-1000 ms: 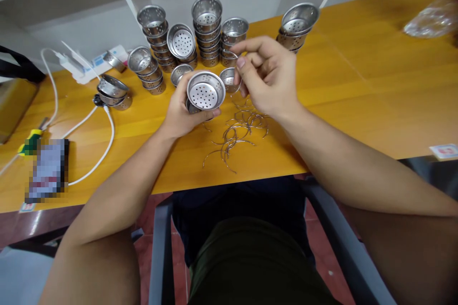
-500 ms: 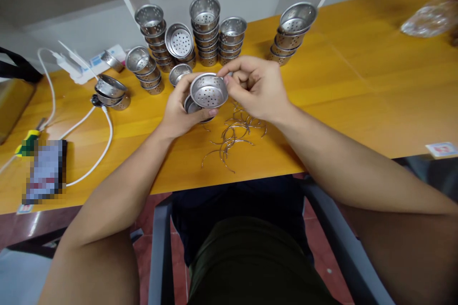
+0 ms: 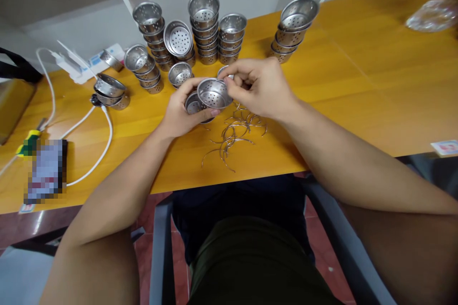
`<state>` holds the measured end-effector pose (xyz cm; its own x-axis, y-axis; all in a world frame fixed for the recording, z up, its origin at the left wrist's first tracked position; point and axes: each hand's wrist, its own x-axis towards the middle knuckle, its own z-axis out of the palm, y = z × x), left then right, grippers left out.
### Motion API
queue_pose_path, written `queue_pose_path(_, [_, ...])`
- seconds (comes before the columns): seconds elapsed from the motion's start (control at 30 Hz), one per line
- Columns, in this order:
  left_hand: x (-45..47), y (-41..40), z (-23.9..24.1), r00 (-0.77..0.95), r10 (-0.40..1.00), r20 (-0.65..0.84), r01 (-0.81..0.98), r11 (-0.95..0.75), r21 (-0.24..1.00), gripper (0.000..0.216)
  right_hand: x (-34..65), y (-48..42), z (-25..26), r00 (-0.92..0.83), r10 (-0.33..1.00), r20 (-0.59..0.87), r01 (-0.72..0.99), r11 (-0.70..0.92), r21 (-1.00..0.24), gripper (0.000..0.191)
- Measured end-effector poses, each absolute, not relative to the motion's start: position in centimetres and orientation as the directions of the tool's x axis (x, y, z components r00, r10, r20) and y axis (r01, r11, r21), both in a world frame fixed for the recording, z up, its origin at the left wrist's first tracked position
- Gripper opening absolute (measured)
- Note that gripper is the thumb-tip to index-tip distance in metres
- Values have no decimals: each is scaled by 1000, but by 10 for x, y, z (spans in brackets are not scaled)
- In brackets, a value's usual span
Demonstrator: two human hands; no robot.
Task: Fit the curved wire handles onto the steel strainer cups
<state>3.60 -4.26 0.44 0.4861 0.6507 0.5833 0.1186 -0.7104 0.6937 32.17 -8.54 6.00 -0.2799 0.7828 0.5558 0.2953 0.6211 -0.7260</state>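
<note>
My left hand (image 3: 182, 110) is closed around a small perforated metal cup (image 3: 193, 105), whose side is partly covered by a second one. That second perforated cup (image 3: 214, 94) tilts toward me, its holed bottom showing, just above my left thumb. My right hand (image 3: 259, 83) pinches its far right rim between thumb and forefinger. Below the hands lies a loose tangle of thin curved metal wires (image 3: 234, 133) on the yellow table (image 3: 171, 162). Another perforated cup (image 3: 180, 74) stands just beyond my left fingers.
Several stacks of perforated cups stand along the back, including a tall stack (image 3: 204, 26) and a leaning right stack (image 3: 294, 31). On the left are a power strip (image 3: 96, 64), white cables, a few tilted cups (image 3: 110, 86) and a blurred-out object (image 3: 46, 169). A clear plastic bag (image 3: 431, 16) lies far right.
The upper cup has shifted slightly right and down with my right fingers at its rim, uncovering more of the lower cup. My left hand has stayed nearly still.
</note>
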Motion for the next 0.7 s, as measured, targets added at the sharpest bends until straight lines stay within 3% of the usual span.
queue_pose_path(0.33, [35, -45, 5, 540, 542, 643, 141, -812, 566, 97, 313, -82, 51, -268, 774, 574, 301, 633, -713, 15])
queue_pose_path(0.53, [45, -51, -3, 525, 556, 644, 219, -820, 529, 121, 298, -83, 43, -209, 813, 543, 230, 581, -781, 8])
queue_pose_path(0.7, [58, -62, -3, 479, 616, 625, 211, -772, 599, 101, 293, -85, 45, -186, 854, 486, 166, 515, -841, 15])
